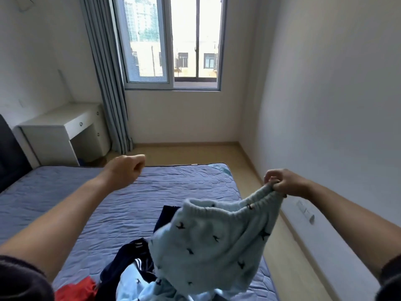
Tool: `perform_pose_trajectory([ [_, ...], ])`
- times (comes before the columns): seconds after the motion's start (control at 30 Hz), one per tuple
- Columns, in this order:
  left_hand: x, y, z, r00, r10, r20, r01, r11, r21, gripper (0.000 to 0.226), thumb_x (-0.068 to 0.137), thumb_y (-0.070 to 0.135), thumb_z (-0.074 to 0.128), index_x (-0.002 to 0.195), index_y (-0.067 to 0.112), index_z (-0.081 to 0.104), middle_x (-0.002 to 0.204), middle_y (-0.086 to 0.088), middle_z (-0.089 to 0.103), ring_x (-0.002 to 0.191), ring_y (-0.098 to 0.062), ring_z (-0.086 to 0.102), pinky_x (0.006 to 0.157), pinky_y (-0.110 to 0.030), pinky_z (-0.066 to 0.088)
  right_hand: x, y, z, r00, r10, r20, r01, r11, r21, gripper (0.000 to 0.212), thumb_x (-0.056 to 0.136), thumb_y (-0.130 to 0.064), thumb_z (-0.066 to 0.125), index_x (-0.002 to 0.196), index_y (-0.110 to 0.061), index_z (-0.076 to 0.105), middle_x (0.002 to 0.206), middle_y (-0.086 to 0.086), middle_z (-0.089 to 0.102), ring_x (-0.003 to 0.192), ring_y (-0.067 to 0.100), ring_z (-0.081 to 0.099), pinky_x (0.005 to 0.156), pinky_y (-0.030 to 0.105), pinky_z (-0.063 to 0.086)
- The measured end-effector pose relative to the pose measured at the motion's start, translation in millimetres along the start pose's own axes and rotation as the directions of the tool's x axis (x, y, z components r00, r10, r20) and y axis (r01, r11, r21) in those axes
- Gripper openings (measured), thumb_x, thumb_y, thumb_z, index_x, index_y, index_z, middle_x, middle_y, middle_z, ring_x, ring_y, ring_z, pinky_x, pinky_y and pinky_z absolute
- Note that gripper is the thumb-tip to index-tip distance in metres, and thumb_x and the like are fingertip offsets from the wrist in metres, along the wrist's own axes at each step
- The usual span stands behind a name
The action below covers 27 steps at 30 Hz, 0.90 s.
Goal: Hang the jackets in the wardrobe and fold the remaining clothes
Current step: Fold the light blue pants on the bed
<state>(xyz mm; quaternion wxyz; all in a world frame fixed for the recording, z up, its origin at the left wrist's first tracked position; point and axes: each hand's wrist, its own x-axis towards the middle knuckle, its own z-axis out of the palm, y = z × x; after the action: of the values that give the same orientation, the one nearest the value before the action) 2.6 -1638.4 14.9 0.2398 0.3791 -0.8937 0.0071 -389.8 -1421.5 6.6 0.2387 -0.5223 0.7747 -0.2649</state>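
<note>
A blue quilted mattress (152,192) fills the middle of the room, with a white desk (65,131) past its far left corner, a grey curtain (108,83) beside the window (173,40) and a dark headboard (8,153) at the left edge. A wall socket (306,210) sits low on the right wall. At the near edge of the mattress lies a heap of clothes: a navy garment with white stripes (128,257), a red garment (76,290) to its left and a second pale blue piece (134,285) between them. The pale blue fleece garment (212,246), dotted with small dark marks, hangs over this heap and hides part of it. The right hand (284,183) pinches its elastic hem, lifted past the right edge of the mattress, so the cloth droops down and leftward from the fingers. The left hand (125,170) is raised over the far left of the mattress, fingers curled into a fist with nothing in it, well apart from the garment
</note>
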Motion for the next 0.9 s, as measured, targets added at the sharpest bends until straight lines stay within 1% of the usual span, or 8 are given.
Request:
perform_pose_trajectory([
  [0.17,9,79,37,0.966,0.241,0.095,-0.207,0.937,-0.281,0.022,0.077,-0.005,0.052,0.078,0.016,0.061,0.059,0.016,0.05,0.053,-0.001,0.045,0.058,-0.023,0.034,10,-44,15,0.991,-0.122,0.045,0.123,0.992,-0.013,0.029,0.079,0.009,0.046,0.077,-0.012,0.066,0.062,0.001,0.054,0.054,0.019,0.045,0.042,0.023,0.041],
  [0.3,13,98,67,0.945,0.272,0.182,-0.192,0.91,-0.367,0.023,0.077,-0.002,0.054,0.078,0.018,0.064,0.072,0.009,0.062,0.067,-0.018,0.06,0.065,-0.026,0.046,8,-52,17,0.991,-0.12,0.065,0.12,0.993,0.007,0.027,0.078,0.009,0.05,0.073,-0.012,0.065,0.06,-0.001,0.055,0.053,0.017,0.044,0.042,0.022,0.04],
  [0.5,3,137,109,0.886,0.382,0.265,-0.166,0.793,-0.587,0.034,0.074,-0.003,0.059,0.104,0.011,0.066,0.099,0.004,0.069,0.09,-0.003,0.061,0.079,-0.004,0.04,-3,-67,11,0.983,-0.172,-0.063,0.179,0.975,0.133,0.03,0.08,0.012,0.047,0.074,-0.011,0.064,0.069,0.011,0.053,0.06,0.022,0.044,0.038,0.017,0.038],
  [0.57,2,152,119,0.868,0.413,0.274,-0.171,0.768,-0.618,0.036,0.076,0.004,0.065,0.112,0.012,0.063,0.105,0.003,0.068,0.095,-0.002,0.059,0.085,-0.011,0.043,-6,-73,7,0.974,-0.209,-0.085,0.221,0.96,0.172,0.031,0.081,0.013,0.046,0.073,-0.011,0.063,0.072,0.013,0.053,0.06,0.022,0.043,0.038,0.018,0.037],
  [0.63,1,162,127,0.853,0.435,0.288,-0.177,0.761,-0.624,0.024,0.078,0.012,0.071,0.101,0.011,0.064,0.091,0.001,0.065,0.082,-0.01,0.057,0.077,-0.022,0.045,-10,-75,0,0.97,-0.223,-0.091,0.237,0.951,0.197,0.032,0.082,0.013,0.044,0.072,-0.011,0.063,0.071,0.011,0.053,0.061,0.02,0.043,0.04,0.019,0.036],
  [0.73,-5,157,133,0.777,0.422,0.467,-0.194,0.866,-0.461,0.024,0.077,0.035,0.073,0.076,0.015,0.061,0.071,0.001,0.056,0.068,-0.015,0.047,0.066,-0.03,0.041,-16,-69,-15,0.974,-0.197,-0.116,0.219,0.951,0.22,0.038,0.082,0.015,0.037,0.065,-0.01,0.06,0.078,0.01,0.059,0.065,0.019,0.045,0.046,0.02,0.033],
  [0.8,-15,142,135,0.71,0.374,0.596,-0.321,0.926,-0.199,0.025,0.078,0.04,0.063,0.08,0.015,0.063,0.075,-0.004,0.061,0.075,-0.024,0.055,0.076,-0.029,0.041,-20,-61,-28,0.975,-0.177,-0.136,0.203,0.955,0.216,0.043,0.078,0.019,0.03,0.061,-0.009,0.059,0.085,0.009,0.062,0.068,0.017,0.05,0.045,0.018,0.034],
  [0.9,-20,100,126,0.651,0.337,0.68,-0.587,0.791,0.17,0.025,0.086,0.031,0.046,0.092,0.014,0.063,0.094,-0.007,0.069,0.093,-0.03,0.061,0.091,-0.035,0.035,-23,-52,-43,0.982,-0.178,-0.062,0.176,0.984,-0.035,0.051,0.068,0.022,0.032,0.063,-0.013,0.068,0.097,0.011,0.063,0.084,0.019,0.056,0.059,0.016,0.044],
])
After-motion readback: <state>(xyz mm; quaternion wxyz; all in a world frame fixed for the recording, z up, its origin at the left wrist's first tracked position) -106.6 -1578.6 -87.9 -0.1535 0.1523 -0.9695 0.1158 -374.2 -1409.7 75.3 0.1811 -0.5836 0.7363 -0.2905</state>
